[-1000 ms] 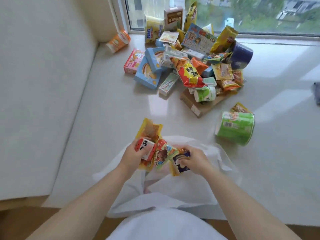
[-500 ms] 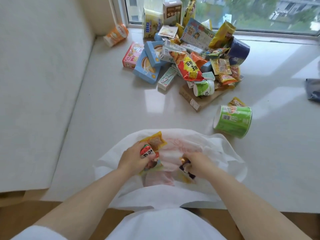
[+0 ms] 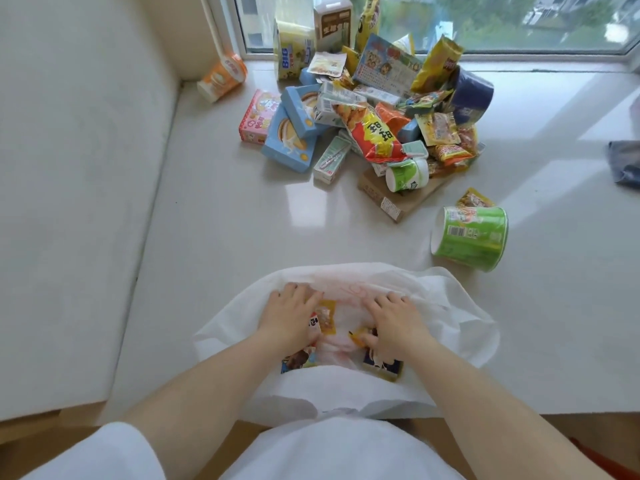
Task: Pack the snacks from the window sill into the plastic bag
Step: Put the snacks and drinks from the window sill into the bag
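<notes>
- We had both hands down inside the mouth of the white plastic bag [image 3: 460, 327], which lay on the window sill [image 3: 214, 237] right in front of us, at 6 o'clock.
- Our left hand [image 3: 291, 315] lay mostly flat, pressing on a few small snack packets [image 3: 323, 318] in the bag. We could not tell if the thumb was hooked round one.
- Our right hand [image 3: 393, 322] was also spread out with fingers nearly straight. It rested on a dark blue and yellow packet [image 3: 382, 365] and did not seem to be gripping it.
- So a few snacks were already in the bag, but most were not.
- The big snack pile [image 3: 367, 123] sat at 12 o'clock from our hands, well apart, close to the window [image 3: 485, 26].
- The green cup [image 3: 471, 237] lay on its side at about 1 o'clock. It was the nearest snack left, and it was closer to our right hand.
- Its long way ran left to right, with the open-looking white end pointing left.
- We think the next grab would be easiest with the right hand, coming down over the cup's round side.
- An orange cup [image 3: 221, 77] lay alone at 11 o'clock, far off in the corner, on the left hand's side.
- A blue cloth [image 3: 625, 162] showed at the right edge, near 2 o'clock.
</notes>
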`<state>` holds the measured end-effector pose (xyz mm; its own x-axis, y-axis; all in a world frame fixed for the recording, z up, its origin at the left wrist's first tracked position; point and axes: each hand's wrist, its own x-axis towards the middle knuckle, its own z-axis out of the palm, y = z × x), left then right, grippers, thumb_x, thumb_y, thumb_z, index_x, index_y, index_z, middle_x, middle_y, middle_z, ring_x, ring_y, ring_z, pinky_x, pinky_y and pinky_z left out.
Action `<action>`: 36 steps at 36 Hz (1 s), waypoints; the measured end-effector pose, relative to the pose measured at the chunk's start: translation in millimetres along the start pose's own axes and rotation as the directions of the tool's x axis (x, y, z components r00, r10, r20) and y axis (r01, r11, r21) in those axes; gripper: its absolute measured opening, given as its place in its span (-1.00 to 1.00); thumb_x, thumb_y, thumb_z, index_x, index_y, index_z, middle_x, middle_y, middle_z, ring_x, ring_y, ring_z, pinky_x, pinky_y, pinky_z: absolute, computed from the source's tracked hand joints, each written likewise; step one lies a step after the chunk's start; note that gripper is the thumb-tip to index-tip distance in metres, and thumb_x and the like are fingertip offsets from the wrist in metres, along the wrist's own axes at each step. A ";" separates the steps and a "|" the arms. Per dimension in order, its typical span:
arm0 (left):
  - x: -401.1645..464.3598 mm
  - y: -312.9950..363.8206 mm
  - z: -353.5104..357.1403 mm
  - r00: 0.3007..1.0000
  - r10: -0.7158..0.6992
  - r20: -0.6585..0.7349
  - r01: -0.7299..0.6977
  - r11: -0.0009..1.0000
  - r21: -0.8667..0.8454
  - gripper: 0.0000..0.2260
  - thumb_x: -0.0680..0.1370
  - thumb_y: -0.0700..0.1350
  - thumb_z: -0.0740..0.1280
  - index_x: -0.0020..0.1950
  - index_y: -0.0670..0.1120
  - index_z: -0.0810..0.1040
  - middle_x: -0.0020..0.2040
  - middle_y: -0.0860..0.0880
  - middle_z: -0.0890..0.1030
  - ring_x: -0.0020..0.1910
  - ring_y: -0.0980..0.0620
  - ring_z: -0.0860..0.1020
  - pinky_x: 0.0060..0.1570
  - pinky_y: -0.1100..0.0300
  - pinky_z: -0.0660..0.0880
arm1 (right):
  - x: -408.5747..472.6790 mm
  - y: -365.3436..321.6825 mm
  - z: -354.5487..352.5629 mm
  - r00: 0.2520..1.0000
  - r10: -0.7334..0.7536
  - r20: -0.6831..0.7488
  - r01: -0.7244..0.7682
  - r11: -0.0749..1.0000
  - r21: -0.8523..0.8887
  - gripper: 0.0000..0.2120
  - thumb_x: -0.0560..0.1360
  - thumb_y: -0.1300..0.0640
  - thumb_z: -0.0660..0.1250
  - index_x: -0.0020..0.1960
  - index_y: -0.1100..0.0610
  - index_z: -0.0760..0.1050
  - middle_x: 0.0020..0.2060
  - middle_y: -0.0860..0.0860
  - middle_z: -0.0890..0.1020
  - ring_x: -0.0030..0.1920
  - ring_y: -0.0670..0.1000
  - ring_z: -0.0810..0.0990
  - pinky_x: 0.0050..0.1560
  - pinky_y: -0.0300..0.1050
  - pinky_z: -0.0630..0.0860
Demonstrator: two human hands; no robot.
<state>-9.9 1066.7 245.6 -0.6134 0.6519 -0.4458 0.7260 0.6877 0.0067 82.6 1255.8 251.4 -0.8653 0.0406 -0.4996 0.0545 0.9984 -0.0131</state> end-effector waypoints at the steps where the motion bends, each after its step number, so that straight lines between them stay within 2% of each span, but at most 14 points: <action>1: 2.0 3.1 -7.4 0.996 0.063 -0.067 -0.062 0.998 0.012 -0.44 0.52 0.26 0.16 0.44 0.02 0.24 0.39 -0.05 0.30 0.33 -0.09 0.29 0.17 0.04 0.31 | 1.2 1.9 -5.4 0.997 0.012 -0.070 -0.011 1.000 0.011 -0.45 0.51 -0.19 0.14 0.41 0.06 0.27 0.27 0.03 0.44 0.27 0.10 0.36 0.26 -0.02 0.25; 3: 9.5 9.9 -24.7 0.972 0.165 -0.166 -0.163 0.986 0.026 -0.56 0.56 0.18 0.11 0.35 -0.02 0.35 0.30 -0.04 0.39 0.23 -0.08 0.37 0.08 0.06 0.35 | 5.3 9.2 -17.0 0.980 0.053 -0.193 -0.041 0.997 0.069 -0.59 0.55 -0.11 0.12 0.30 0.07 0.39 0.19 0.02 0.52 0.21 0.10 0.40 0.18 -0.04 0.29; 7: 36.8 28.1 -64.3 0.945 0.216 -0.244 -0.219 0.976 0.014 -0.62 0.58 0.04 0.15 0.38 -0.02 0.32 0.29 -0.04 0.38 0.21 -0.07 0.40 0.04 0.10 0.38 | 14.3 36.8 -40.2 0.933 0.220 -0.285 -0.153 0.959 0.239 -0.69 0.57 -0.01 0.14 0.24 0.06 0.47 0.12 -0.01 0.57 0.17 0.06 0.43 0.14 -0.08 0.31; 11: 67.5 50.9 -99.9 0.952 0.142 -0.271 -0.159 0.986 -0.042 -0.63 0.59 0.00 0.16 0.39 0.00 0.30 0.29 -0.03 0.37 0.20 -0.06 0.41 -0.03 0.10 0.40 | 17.9 79.0 -58.2 0.874 0.334 -0.352 -0.213 0.916 0.340 -0.74 0.56 0.06 0.16 0.16 0.08 0.52 0.06 0.01 0.60 0.13 0.08 0.45 0.10 -0.06 0.35; 16: 103.9 82.5 -131.0 0.958 0.087 -0.273 -0.118 0.988 -0.099 -0.63 0.57 -0.03 0.19 0.38 -0.02 0.31 0.26 -0.04 0.35 0.20 -0.07 0.42 -0.13 0.13 0.34 | 22.6 137.2 -76.3 0.794 0.462 -0.396 -0.240 0.836 0.493 -0.79 0.53 0.14 0.20 0.04 0.15 0.58 0.00 0.10 0.62 0.10 0.13 0.46 0.04 -0.05 0.37; 20: 138.7 113.2 -154.3 0.962 -0.013 -0.272 -0.042 0.980 -0.194 -0.62 0.55 -0.05 0.23 0.36 -0.01 0.34 0.26 -0.03 0.36 0.21 -0.07 0.42 -0.08 0.08 0.42 | 31.0 196.7 -88.1 0.748 0.556 -0.364 -0.246 0.740 0.625 -0.78 0.52 0.16 0.20 0.04 0.16 0.59 0.02 0.11 0.62 0.10 0.13 0.48 0.01 -0.07 0.41; 24: 180.8 142.6 -176.7 0.962 -0.103 -0.252 0.040 0.969 -0.245 -0.62 0.56 -0.03 0.21 0.38 -0.02 0.34 0.26 -0.06 0.36 0.23 -0.10 0.42 -0.06 0.05 0.43 | 48.4 260.3 -89.9 0.770 0.569 -0.288 -0.273 0.702 0.657 -0.79 0.53 0.15 0.19 0.04 0.11 0.59 0.04 0.09 0.62 0.11 0.14 0.49 -0.01 -0.10 0.42; 30: 246.6 171.2 -191.4 0.943 -0.276 -0.185 0.179 0.891 -0.417 -0.65 0.59 0.04 0.17 0.36 -0.01 0.35 0.30 -0.04 0.35 0.23 -0.08 0.43 -0.05 0.06 0.42 | 93.2 326.9 -71.8 0.867 0.498 -0.002 -0.399 0.697 0.595 -0.75 0.55 0.07 0.18 0.21 0.04 0.46 0.19 0.06 0.50 0.22 0.12 0.45 0.06 -0.06 0.44; 36: 306.0 176.4 -190.7 0.916 -0.356 -0.182 0.215 0.822 -0.527 -0.56 0.61 0.13 0.13 0.44 -0.02 0.32 0.35 -0.05 0.35 0.31 -0.09 0.39 0.17 0.02 0.43 | 136.9 342.9 -54.3 0.905 0.423 0.042 -0.382 0.767 0.516 -0.60 0.55 0.12 0.16 0.38 0.06 0.33 0.31 0.10 0.39 0.33 0.16 0.35 0.21 -0.02 0.39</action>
<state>-128.8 1448.4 281.2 -0.8775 0.4107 -0.2478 0.3011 0.8738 0.3819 -44.3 1605.9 225.6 -0.7396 0.4573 -0.4939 0.6293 0.7301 -0.2663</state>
